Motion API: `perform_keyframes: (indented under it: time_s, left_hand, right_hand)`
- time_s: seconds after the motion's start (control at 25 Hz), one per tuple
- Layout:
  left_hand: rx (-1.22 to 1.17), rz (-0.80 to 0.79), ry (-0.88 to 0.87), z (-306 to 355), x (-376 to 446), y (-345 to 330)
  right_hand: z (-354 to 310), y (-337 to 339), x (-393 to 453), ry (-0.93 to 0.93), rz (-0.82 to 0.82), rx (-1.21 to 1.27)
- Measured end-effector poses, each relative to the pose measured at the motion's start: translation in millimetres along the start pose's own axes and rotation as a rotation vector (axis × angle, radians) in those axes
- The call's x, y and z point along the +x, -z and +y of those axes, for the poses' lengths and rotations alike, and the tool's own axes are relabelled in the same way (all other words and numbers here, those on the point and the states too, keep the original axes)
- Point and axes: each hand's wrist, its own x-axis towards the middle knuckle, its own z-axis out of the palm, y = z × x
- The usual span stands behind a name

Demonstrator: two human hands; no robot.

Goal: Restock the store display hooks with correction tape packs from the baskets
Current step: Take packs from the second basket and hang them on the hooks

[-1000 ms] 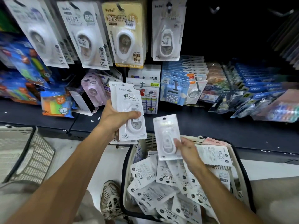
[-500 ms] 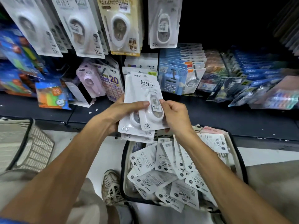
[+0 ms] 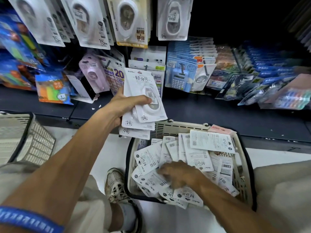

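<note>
- Sleeve [image 3: 25, 219], blue, sits at the lower left of the frame, with a shoe [image 3: 116, 185] at bottom centre on the floor.
- Right hand [image 3: 180, 175] reaches down into the basket [image 3: 245, 174] at lower right, blurred, lying on the loose packs [image 3: 198, 158]; whether its fingers have closed on one I cannot tell.
- Most packs lie printed back up in a jumble, probably why each one needs picking and turning.
- Left hand [image 3: 124, 105], at centre frame, grips a stack [image 3: 143, 105] of packs, thumb across the front and fingers behind, faces toward the camera and fanned at the bottom — held upright, likely to keep the hang holes together for hooking.
- Second basket [image 3: 32, 140] stands at the left edge.
- Shelf [image 3: 218, 113] runs dark across the middle.
- Hung packs [image 3: 173, 19] fill the hooks along the top; the hooks themselves are hidden.
</note>
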Motion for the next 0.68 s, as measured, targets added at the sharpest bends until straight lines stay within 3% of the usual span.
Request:
perform_keyframes:
  time_s: [0.12,0.24,0.44,0.52,0.68]
  left_hand:
    - [0.000,-0.007,0.000,-4.2,-3.7,-0.3]
    - [0.005,0.005,-0.035,-2.9,-12.4,1.3]
    - [0.024,-0.049,-0.151,16.6,-40.8,-1.5]
    - [0.062,-0.058,-0.223,32.9,-56.0,3.0]
    - [0.074,0.015,-0.378,89.7,-66.6,20.3]
  right_hand:
    - [13.3,-5.1,-4.9,-0.015,0.248,0.341]
    - [20.2,6.9,-18.7,-0.067,0.359,0.886]
    - [13.6,41.6,-54.4,0.057,0.673,1.594]
    - [6.6,73.2,-69.6,0.138,0.832,1.652]
    - [-18.9,181.6,-99.0,0.261,1.181,1.375]
